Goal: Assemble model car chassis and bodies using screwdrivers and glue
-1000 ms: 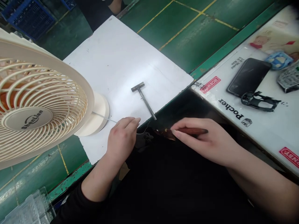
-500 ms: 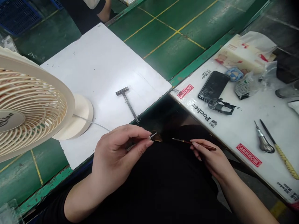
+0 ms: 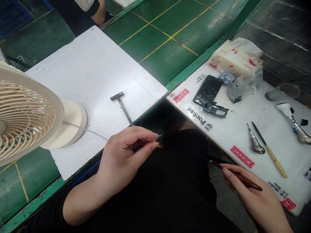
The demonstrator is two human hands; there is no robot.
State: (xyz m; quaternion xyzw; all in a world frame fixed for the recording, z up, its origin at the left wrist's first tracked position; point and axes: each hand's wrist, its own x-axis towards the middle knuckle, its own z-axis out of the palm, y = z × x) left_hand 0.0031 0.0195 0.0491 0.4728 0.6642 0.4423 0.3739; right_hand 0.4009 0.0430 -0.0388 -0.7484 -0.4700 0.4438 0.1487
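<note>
Evidently, this is fine two-handed work, and steadiness at the left grip (image 3: 127, 153) matters most. Thumb and forefinger there are pinched on a small slim piece (image 3: 158, 137), whose pale edge pokes out past the fingertips; the rest is hidden by the fingers. A glossy brown bit (image 3: 160, 144) shows just below that edge (whether it belongs to the piece, I cannot tell). The right grip (image 3: 257, 191) is closed around a thin brown-handled tool (image 3: 251, 184), perhaps a fine brush, held pen-fashion well apart from the piece, with its tip end towards the left and too dark to make out.

To do this well, I would keep the pinch light but firm, leave the exposed edge clear of the thumb, and brace the left forearm so the piece does not tremble. The tool is best held near its front end, since a short reach gives finer control.

A thin cable (image 3: 85, 130) runs from the fan (image 3: 36, 119) towards the left grip and passes behind it, so mind the wrist there. Just beyond that grip lies a metal T-shaped tool (image 3: 125, 108). Past the right grip, on the white worktop (image 3: 227, 132), an awl (image 3: 255, 142) and a yellow-handled file (image 3: 274, 160) lie side by side.
</note>
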